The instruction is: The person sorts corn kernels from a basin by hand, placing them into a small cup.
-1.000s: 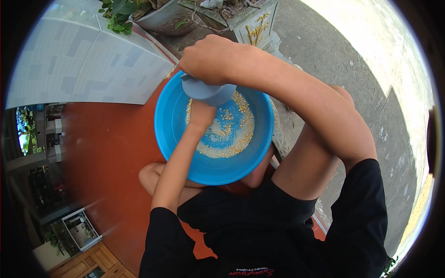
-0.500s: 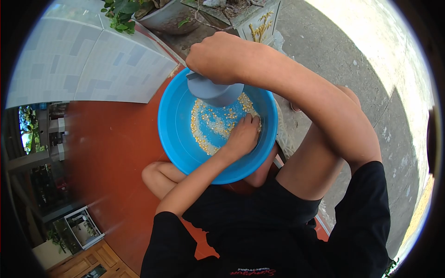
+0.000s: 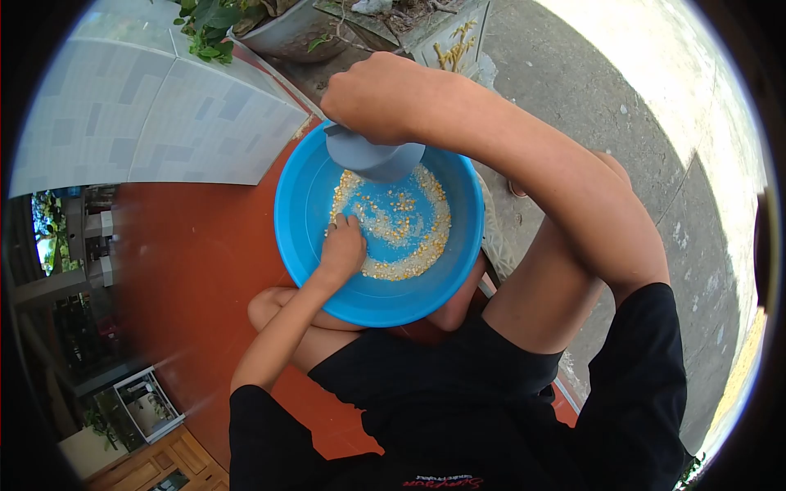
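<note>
A blue plastic basin (image 3: 296, 266) sits in front of my lap. On its bottom, yellow corn kernels mixed with small pale grains (image 3: 430, 255) form a rough ring with a scattered patch in the middle. My left hand (image 3: 342, 247) is inside the basin, at the left side of that ring. Its fingers curl downward, and whatever they hold is hidden. Above the far rim, my right hand (image 3: 368, 94) is closed around the top of a grey plastic jug-like container (image 3: 375, 157). The container hangs over the basin and covers part of the grain; its inside is not visible.
Red floor (image 3: 201, 262) runs along the left, beside a white-grey tiled block (image 3: 221, 123). A plant pot (image 3: 299, 34) and a stone planter (image 3: 458, 37) stand beyond the basin. Grey concrete (image 3: 557, 90) lies to the right. My bent legs flank the basin.
My left hand has moved from the right side of the grain to the left side. Grain on the right is now uncovered. My right hand still holds the grey container over the basin.
</note>
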`<state>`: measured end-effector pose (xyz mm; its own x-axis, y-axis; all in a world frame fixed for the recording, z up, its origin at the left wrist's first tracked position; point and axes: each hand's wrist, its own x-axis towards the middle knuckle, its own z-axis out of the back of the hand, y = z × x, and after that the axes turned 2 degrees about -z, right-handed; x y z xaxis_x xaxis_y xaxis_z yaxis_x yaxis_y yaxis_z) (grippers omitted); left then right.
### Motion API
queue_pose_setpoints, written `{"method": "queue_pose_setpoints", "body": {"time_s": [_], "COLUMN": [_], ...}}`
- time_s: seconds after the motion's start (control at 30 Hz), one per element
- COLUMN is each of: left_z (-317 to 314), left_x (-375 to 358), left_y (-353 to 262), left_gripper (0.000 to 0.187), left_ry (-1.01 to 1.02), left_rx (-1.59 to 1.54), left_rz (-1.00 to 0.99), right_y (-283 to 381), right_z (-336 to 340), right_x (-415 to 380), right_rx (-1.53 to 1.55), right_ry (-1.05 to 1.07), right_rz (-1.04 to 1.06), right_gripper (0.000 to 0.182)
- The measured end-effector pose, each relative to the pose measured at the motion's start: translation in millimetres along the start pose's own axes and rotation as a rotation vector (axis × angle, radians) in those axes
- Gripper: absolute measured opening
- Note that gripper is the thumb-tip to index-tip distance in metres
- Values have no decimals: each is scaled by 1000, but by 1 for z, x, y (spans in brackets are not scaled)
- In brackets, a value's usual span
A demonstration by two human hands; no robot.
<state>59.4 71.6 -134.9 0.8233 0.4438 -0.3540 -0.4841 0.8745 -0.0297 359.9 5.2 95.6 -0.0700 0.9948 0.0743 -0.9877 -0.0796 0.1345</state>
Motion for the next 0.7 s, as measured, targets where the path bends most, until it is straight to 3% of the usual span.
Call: {"method": "queue_pose_setpoints", "body": {"time_s": [0.13, 0.2, 0.3, 0.37, 0.5, 0.57, 0.63, 0.7], "left_z": [14, 24, 21, 27, 6, 6, 10, 4], "left_x": [-15, -3, 43, 77, 135, 117, 81, 45], "left_y": [-60, -97, -126, -122, -42, -3, 1, 5], "left_gripper": [24, 22, 23, 25, 27, 33, 42, 50], "left_ry": [163, 67, -205, -264, -536, -300, -115, 148], "left_rx": [-306, -438, -382, -190, -327, 102, 249, 128], "left_rz": [-239, -387, -624, -556, -376, -195, 105, 135], "right_y": [3, 2, 2, 2, 2, 2, 3, 2], "right_z": [-1, -2, -2, 0, -2, -1, 0, 2], "right_x": [0, 0, 1, 1, 3, 3, 1, 0], "right_rx": [28, 21, 29, 18, 28, 27, 20, 4], "right_ry": [10, 2, 7, 17, 7, 2, 2, 8], "right_rz": [11, 8, -7, -5, -2, 13, 25, 32], "right_gripper": [12, 12, 14, 14, 14, 14, 13, 13]}}
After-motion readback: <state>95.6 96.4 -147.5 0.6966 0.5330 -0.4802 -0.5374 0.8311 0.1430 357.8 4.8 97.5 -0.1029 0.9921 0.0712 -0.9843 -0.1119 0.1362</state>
